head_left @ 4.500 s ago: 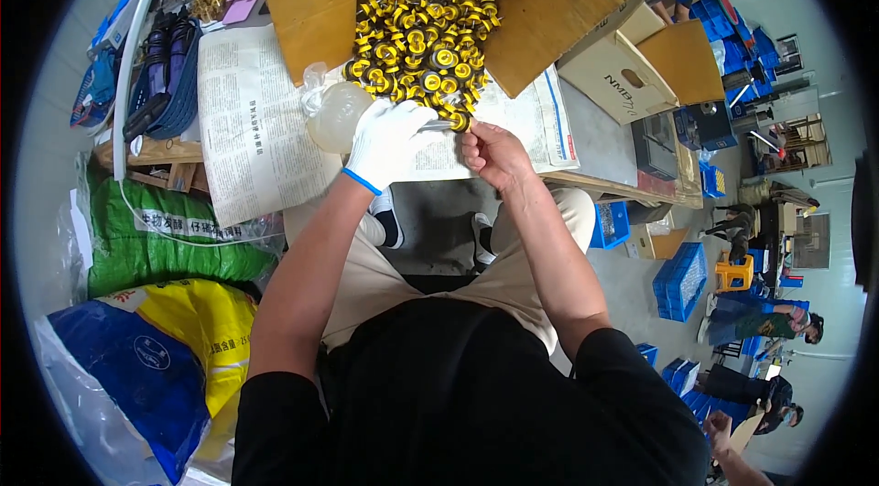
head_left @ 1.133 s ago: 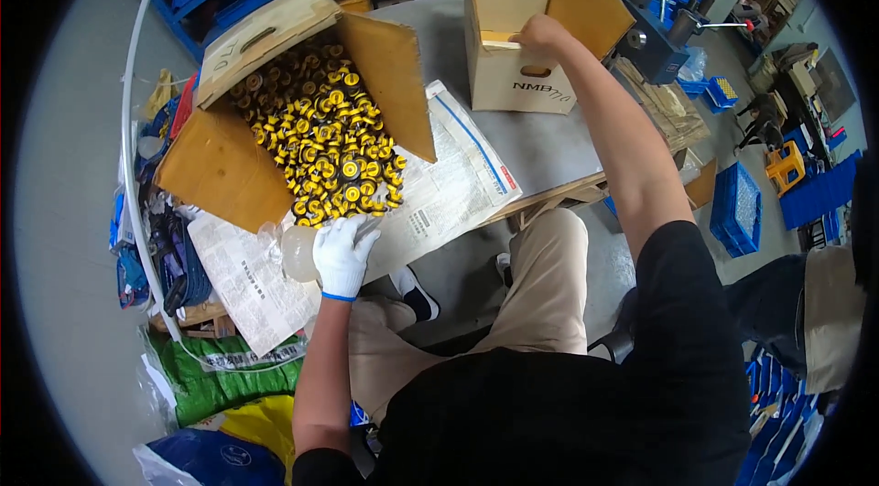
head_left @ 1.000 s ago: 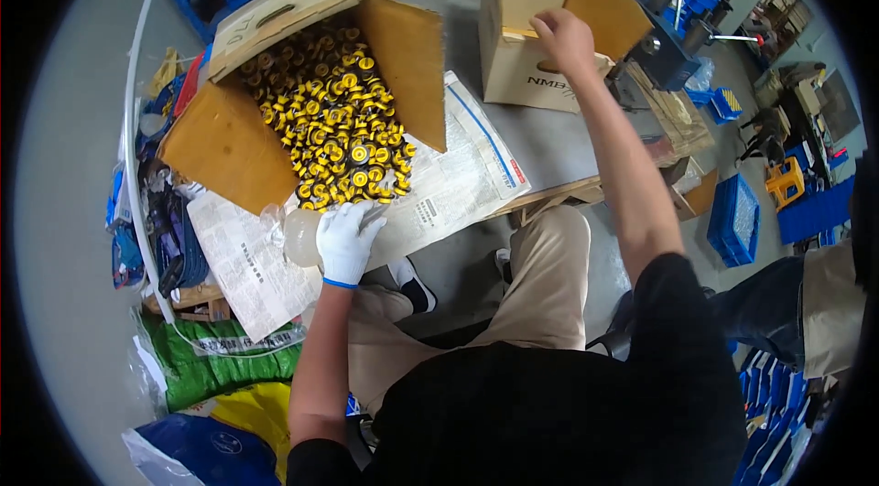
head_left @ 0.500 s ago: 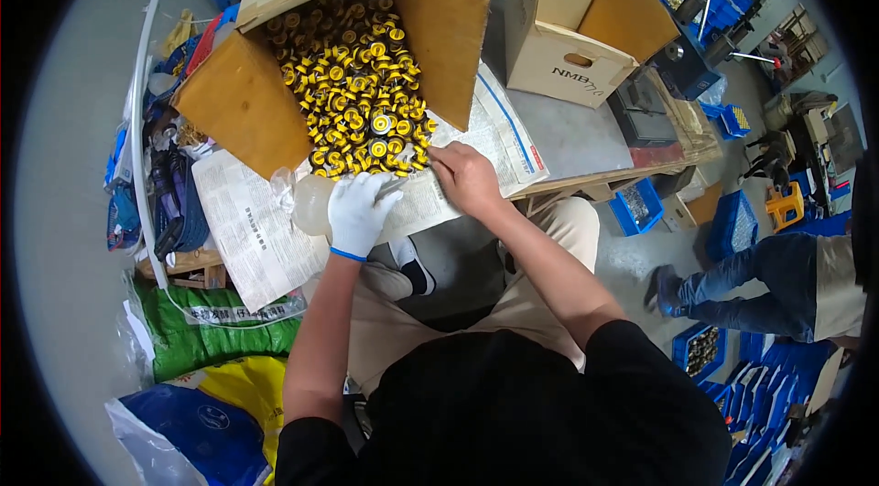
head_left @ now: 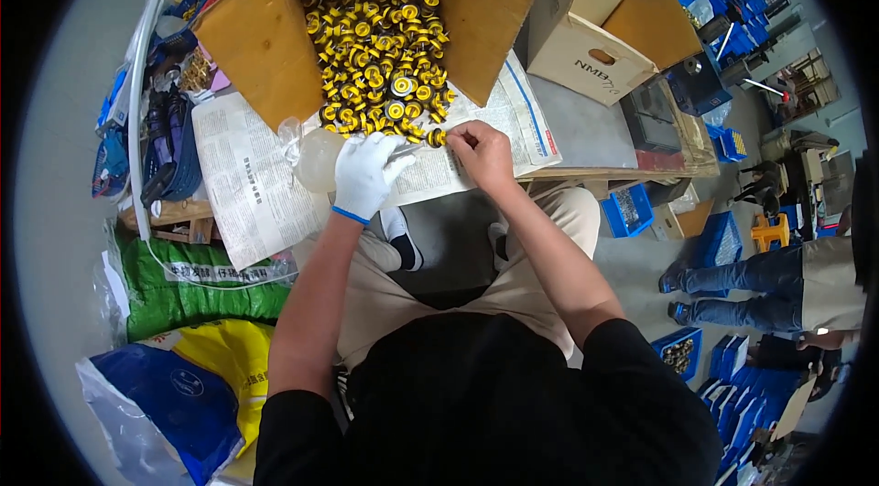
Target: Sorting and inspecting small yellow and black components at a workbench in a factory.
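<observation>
My left hand [head_left: 363, 177], in a white glove with a blue cuff, is closed at the front edge of the newspaper [head_left: 265, 202]. A thin grey piece [head_left: 400, 151] shows at its fingertips; its kind is unclear. With bare fingers pinched together, my right hand [head_left: 482, 155] grips a small round yellow-and-black part [head_left: 436, 137]. Just beyond both hands, a heap of similar yellow-and-black parts [head_left: 375, 79] spills from an open cardboard box [head_left: 261, 42] lying with its flaps spread. Beside my gloved hand sits a rounded translucent container [head_left: 318, 161].
Another open cardboard box [head_left: 586, 56] stands at the back right, near a dark metal case [head_left: 650, 124]. Green sacking [head_left: 201, 289] and a blue-yellow bag [head_left: 183, 385] lie at lower left. At right, a person in jeans [head_left: 746, 294] stands near blue bins [head_left: 627, 210].
My head view has shifted, so the box sits higher. My right hand's fingers now hold a yellow-and-black part clear of the heap's edge. My gloved hand stays beside the translucent container.
</observation>
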A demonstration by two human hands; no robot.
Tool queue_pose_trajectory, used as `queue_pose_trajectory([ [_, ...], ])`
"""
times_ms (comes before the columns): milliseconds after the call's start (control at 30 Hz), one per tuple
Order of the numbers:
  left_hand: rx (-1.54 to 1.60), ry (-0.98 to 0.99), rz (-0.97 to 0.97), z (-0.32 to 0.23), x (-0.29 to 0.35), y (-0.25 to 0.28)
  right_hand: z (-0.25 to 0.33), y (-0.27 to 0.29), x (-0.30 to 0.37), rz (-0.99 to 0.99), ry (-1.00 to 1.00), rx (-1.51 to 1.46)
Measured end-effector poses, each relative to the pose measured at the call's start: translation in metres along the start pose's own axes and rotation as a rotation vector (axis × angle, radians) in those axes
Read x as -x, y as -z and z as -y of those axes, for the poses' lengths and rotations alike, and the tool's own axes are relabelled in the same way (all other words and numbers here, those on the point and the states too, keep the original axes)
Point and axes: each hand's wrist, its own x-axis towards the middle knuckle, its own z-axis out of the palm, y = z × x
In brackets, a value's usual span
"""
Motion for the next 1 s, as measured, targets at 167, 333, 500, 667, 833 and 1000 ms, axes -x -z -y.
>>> queue_pose_trajectory([
  [167, -0.019, -0.032, -0.031, 0.008, 0.007, -0.005, 0.007, -0.001, 0.001, 0.03, -0.045, 0.004],
  [333, 0.018, -0.042, -0.034, 0.008, 0.004, -0.007, -0.012, -0.004, 0.007, -0.008, -0.133, -0.086],
  [500, 0.004, -0.073, -0.068, 0.01, 0.006, -0.006, -0.001, 0.002, 0.002, 0.156, -0.679, -0.931],
  [667, -0.01, -0.124, -0.099, 0.009, 0.004, -0.003, 0.004, 0.003, 0.001, 0.257, -0.828, -1.122],
  [833, -0.005, -0.126, -0.071, 0.007, 0.004, 0.004, 0.007, -0.003, 0.001, 0.285, -0.869, -1.153],
  [1000, 0.002, -0.106, -0.05, 0.012, 0.007, 0.0, 0.006, -0.009, -0.002, 0.298, -0.864, -1.124],
])
